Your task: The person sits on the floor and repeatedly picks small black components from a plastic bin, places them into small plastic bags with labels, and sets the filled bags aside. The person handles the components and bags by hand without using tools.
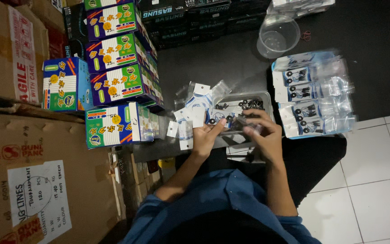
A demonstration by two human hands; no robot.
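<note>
While two hands [206, 135] [262, 135] grip one packet [235, 123], five boxes [113, 86]

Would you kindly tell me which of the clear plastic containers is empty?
The round clear tub at the top is empty; the rectangular clear tray by the hands holds small black parts.

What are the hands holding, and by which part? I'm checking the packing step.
Both hands, left hand and right hand, hold a small clear packet between them, fingers at its ends, above the clear tray. The exact grip is blurred.
</note>
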